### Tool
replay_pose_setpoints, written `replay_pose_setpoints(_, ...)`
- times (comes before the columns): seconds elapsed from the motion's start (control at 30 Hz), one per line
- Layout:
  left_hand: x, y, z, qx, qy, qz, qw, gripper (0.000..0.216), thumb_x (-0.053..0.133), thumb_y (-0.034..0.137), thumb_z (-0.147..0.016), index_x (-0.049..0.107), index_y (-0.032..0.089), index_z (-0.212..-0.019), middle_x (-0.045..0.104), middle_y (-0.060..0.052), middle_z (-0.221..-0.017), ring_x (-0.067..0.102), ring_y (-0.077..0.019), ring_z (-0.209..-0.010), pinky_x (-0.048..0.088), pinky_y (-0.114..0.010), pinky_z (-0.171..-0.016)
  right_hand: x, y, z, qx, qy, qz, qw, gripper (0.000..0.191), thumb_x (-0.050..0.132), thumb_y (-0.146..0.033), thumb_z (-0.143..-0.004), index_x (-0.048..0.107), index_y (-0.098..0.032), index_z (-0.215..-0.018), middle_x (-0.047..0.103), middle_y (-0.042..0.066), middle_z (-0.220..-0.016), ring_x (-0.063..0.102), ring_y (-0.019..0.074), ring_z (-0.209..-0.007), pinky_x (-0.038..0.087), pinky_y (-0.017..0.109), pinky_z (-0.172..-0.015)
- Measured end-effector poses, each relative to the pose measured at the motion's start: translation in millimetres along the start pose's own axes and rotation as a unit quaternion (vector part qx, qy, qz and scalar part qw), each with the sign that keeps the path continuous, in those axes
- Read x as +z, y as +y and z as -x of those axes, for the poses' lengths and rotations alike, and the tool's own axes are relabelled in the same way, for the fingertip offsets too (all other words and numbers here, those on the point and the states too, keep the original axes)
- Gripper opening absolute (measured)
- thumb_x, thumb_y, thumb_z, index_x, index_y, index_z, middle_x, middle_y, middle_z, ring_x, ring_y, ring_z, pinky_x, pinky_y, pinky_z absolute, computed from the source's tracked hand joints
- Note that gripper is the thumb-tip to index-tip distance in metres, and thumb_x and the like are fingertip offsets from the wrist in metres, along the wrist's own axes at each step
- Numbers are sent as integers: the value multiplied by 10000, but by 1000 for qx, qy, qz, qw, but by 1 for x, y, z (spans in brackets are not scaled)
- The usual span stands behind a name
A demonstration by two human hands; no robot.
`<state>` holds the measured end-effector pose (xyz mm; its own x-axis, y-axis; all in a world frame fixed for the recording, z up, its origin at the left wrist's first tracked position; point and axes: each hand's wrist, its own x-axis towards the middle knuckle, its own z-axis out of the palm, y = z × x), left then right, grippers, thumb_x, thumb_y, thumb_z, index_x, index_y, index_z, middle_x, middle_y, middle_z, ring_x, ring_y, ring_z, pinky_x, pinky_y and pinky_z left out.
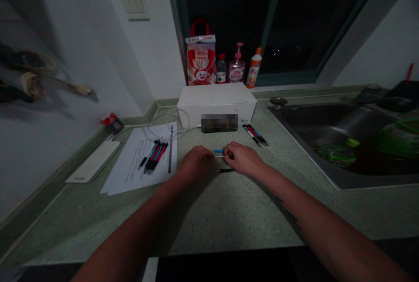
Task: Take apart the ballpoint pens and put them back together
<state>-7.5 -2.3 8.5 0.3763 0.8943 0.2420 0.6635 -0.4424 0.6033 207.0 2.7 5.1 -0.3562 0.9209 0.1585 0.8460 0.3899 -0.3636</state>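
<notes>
Left hand, right hand: pinching white rod. Blue piece: loose, seemingly yet unfitted. Pens toward left edge of counter: seemingly complete.

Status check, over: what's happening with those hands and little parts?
Left hand, right hand: pinching thin white rod. Blue piece just beyond, black pen piece nearer the camera. Neither appears to block the hands.

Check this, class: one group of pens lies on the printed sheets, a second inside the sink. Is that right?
No: the head view shows the second group of pens on the counter near the white box, outside the sink. The first group does lie on the printed sheets.
</notes>
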Motion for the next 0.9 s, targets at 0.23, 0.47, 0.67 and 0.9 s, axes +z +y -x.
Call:
replay_pose_setpoints(0.23,-5,-19,-6,-57,34,-109,992,181,630,144,-831,718,186,-984,684,-85,-933,607,-254,-947,464,-362,-861,3,3,-1,-20,-2,36,999,112,566,-198,-870,669,-200,-826,650,56,-874,583,165,-712,335,286,-611)
replay_pose_setpoints(0.47,0,-17,-13,-33,-12,-159,987,136,588,163,-880,714,189,-838,669,-85,-907,583,-244,-938,451,-358,-853,1,1,-1,-40,-22,73,996,116,566,-200,-871,673,-195,-826,668,82,-874,613,186,-706,358,298,-602)
replay_pose_setpoints(0.67,-1,-13,-11,-45,1,-141,989,172,541,138,-884,679,181,-790,656,-93,-866,580,-248,-883,436,-350,-812,-2,0,-1,-50,-27,131,990,206,496,-217,-926,689,-168,-872,683,119,-896,642,218,-741,384,321,-628)
replay_pose_setpoints(0.9,0,-19,-9,-32,17,-72,997,226,512,205,-912,714,173,-1006,694,-102,-990,613,-254,-975,457,-362,-882,-8,-1,-1,-61,-3,83,995,157,530,-222,-914,678,-183,-878,653,98,-883,607,201,-739,372,313,-646)
